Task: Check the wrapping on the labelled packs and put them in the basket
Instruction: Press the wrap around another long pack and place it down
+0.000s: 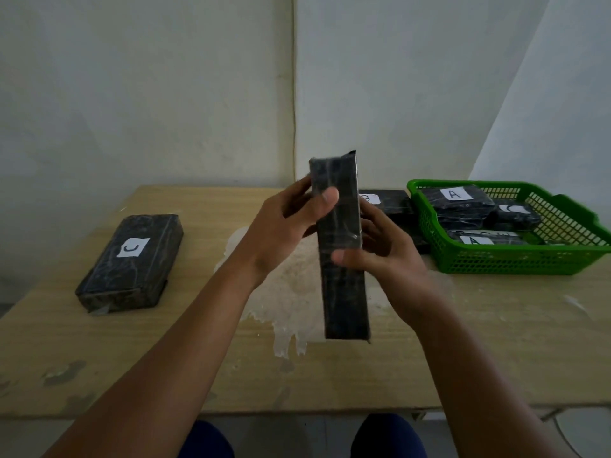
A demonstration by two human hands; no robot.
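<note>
Checking step: black pack point(342, 246) held on edge at centre, gripped by left hand point(284, 233) and right hand point(383, 256). Next: carrying toward 2 o'clock, into green basket point(515, 259), label unseen.

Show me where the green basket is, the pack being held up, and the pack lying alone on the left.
green basket point(515, 259): head view, its front mesh wall.
held pack point(344, 285): head view, lower part of its narrow side.
pack marked C point(132, 259): head view, its top face.
</note>
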